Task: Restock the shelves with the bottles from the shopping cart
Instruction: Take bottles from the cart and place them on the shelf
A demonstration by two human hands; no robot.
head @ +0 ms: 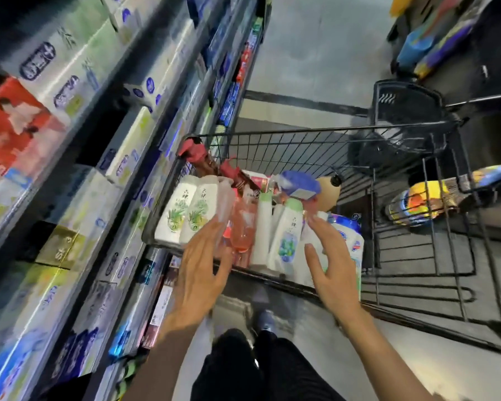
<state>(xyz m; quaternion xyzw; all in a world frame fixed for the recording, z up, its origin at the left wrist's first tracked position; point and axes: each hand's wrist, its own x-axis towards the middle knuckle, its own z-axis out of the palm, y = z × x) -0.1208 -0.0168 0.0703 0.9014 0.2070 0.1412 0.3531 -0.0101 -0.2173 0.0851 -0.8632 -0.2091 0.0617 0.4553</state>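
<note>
At lower centre, the left hand (pixel 203 264) and right hand (pixel 331 266) hover with fingers spread, holding nothing. Beyond them, white shampoo bottles (pixel 185 209) lie in the wire shopping cart (pixel 301 146). Recommended: grasp one bottle around its body, then lift clear toward the shelves (pixel 104 157) at left.

this is a shop aisle. a black wire shopping cart (pixel 315 146) loaded with white, pink and blue plastic bottles (pixel 284 233) stands on a grey floor (pixel 324 47). left of the cart runs tall grey metal shelving (pixel 145 131) packed with boxed goods (pixel 55 70).
</note>
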